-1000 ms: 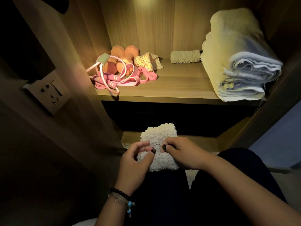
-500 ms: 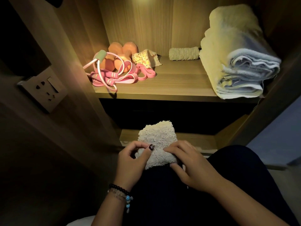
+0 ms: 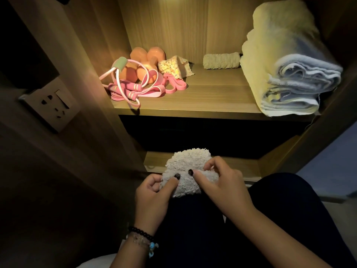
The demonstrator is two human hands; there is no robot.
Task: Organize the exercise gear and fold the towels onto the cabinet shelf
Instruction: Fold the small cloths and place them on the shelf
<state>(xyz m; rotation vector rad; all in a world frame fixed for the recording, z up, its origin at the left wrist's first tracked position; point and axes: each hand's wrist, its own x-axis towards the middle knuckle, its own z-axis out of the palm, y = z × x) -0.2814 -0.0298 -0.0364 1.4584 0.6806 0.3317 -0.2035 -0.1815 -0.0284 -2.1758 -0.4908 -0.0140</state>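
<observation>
A small fluffy white towel rests on my dark-trousered lap, partly folded. My left hand pinches its near left edge, and my right hand grips its right side with fingers curled over the top. On the lit cabinet shelf lie orange dumbbells, a pink jump rope and resistance bands, a patterned cloth, a rolled small towel at the back, and a tall stack of folded large towels on the right.
A wall socket plate sits on the dark panel to the left. Below the lit shelf is a dark compartment and a lower shelf edge just beyond my hands. The cabinet's side walls close in left and right.
The small towel's far end has bunched up and rounded as my right hand moved from its near edge onto its right side. My left hand keeps its pinch.
</observation>
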